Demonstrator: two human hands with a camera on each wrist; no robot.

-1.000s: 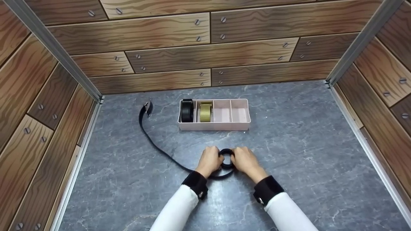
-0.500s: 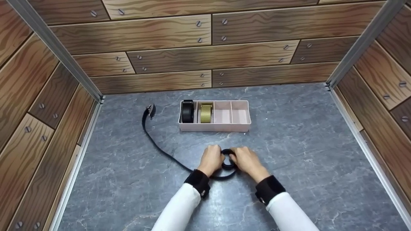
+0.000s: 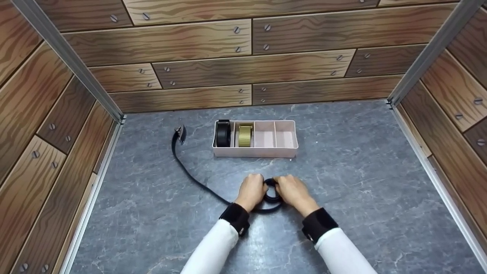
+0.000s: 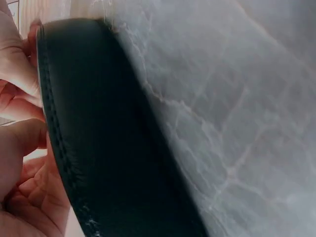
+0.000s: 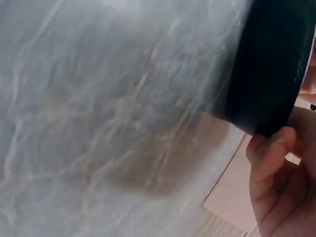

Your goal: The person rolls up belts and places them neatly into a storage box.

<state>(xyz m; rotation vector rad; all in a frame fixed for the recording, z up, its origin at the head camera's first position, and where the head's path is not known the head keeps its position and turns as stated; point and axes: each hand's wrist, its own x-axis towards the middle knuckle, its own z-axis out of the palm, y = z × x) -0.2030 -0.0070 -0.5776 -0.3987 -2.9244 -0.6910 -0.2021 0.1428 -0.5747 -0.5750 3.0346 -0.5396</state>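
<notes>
A black leather belt [image 3: 189,176] lies on the grey marbled surface, partly rolled up. Its coil [image 3: 272,199] stands on edge between my hands in the head view. From there the unrolled length loops around the near side and runs to the far left, ending at the metal buckle [image 3: 182,134]. My left hand [image 3: 251,191] grips the coil's left side with curled fingers, while my right hand [image 3: 294,191] pinches its right side. Stitching shows along the edge of the belt strap [image 4: 98,128] in the left wrist view. Right-hand fingertips [image 5: 285,136] press the strap's edge in the right wrist view.
Beyond my hands stands a pink box [image 3: 255,152] with several compartments. A rolled black belt [image 3: 223,134] sits in its leftmost one, and a rolled yellow-gold belt [image 3: 245,136] beside it. Wood-patterned walls [image 3: 201,72] enclose the surface at the back and sides.
The buckle end has slid a little right and nearer. Both hands stay at the coil, with the fingers shifting slightly around it.
</notes>
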